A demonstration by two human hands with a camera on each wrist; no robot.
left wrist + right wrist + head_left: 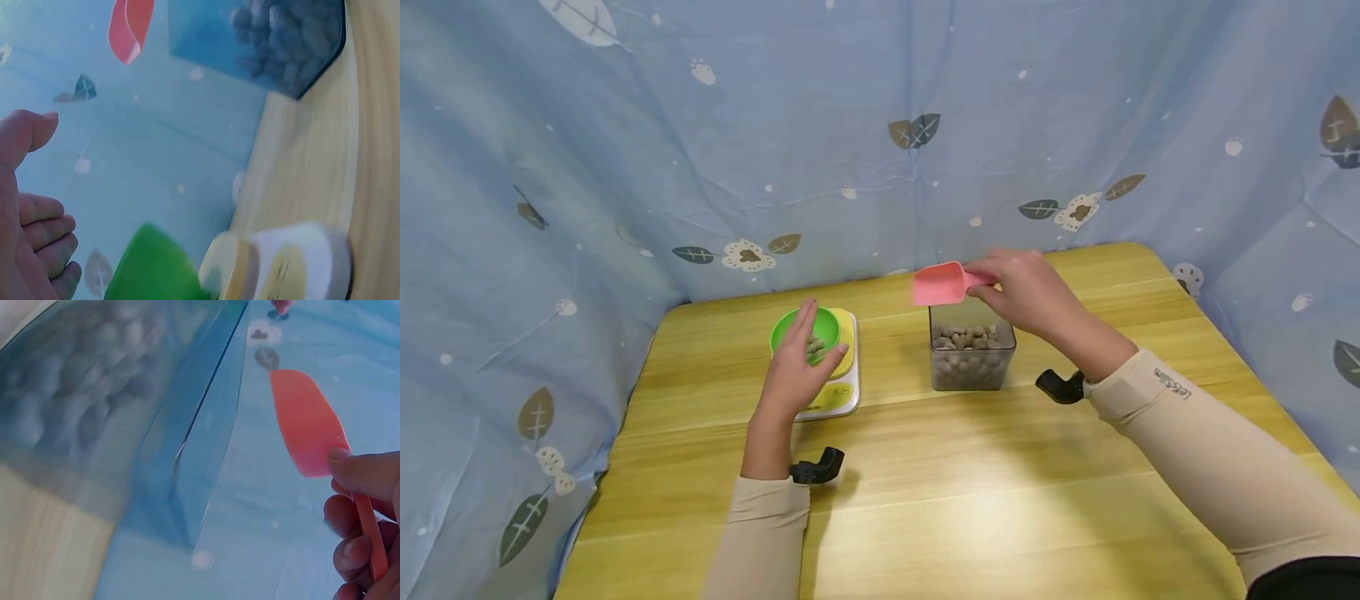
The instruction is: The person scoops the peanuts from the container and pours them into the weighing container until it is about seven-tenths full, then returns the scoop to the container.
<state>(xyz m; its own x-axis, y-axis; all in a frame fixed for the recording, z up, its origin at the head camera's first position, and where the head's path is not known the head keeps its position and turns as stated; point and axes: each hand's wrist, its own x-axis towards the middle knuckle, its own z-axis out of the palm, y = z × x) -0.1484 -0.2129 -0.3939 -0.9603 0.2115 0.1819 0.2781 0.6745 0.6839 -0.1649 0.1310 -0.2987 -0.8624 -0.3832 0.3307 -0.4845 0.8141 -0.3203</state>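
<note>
A pink scoop (940, 284) is held by its handle in my right hand (1026, 292), above the back of a clear grey container (967, 371). Thumb and curled fingers wrap the handle in the right wrist view, and the scoop's bowl (305, 422) looks empty. Brownish pebble-like pieces (966, 338) fill part of the container. My left hand (793, 371) hovers over a green bowl (782, 329), fingers extended and thumb spread, holding nothing. A few similar pieces (815, 344) lie in that bowl. Beneath it is a white kitchen scale (850, 400) with a yellow platform.
A wooden table (925, 500) carries everything, with the scale at left and the container to its right. Blue patterned curtain (850, 125) hangs behind and along both sides. Dark wrist-worn cameras (817, 467) sit on both wrists.
</note>
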